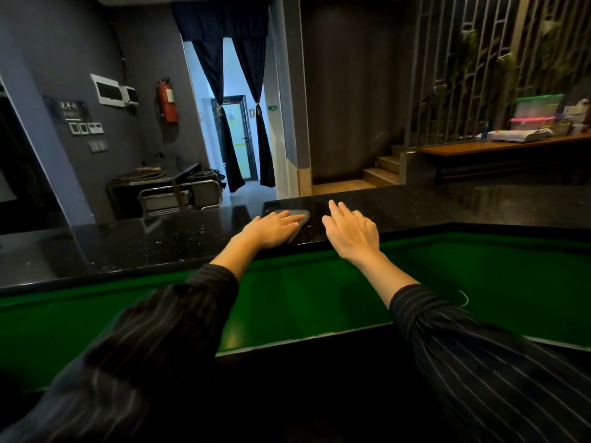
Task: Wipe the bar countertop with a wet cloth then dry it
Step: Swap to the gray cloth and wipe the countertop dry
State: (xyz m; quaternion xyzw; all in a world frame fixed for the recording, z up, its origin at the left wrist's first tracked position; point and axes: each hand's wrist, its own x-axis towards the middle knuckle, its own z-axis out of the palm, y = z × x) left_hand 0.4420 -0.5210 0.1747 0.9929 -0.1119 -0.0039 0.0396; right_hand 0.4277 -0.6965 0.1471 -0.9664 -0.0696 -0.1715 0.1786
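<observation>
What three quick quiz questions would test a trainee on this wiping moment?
1. True or false: the left hand presses flat on the grey cloth.
2. Which does the right hand hold? A) a spray bottle B) nothing C) a second cloth
3. What red thing hangs on the grey wall left of the curtained doorway?

Key: 1 true. 2 B; its fingers are spread over the black countertop. 3 a fire extinguisher.
</observation>
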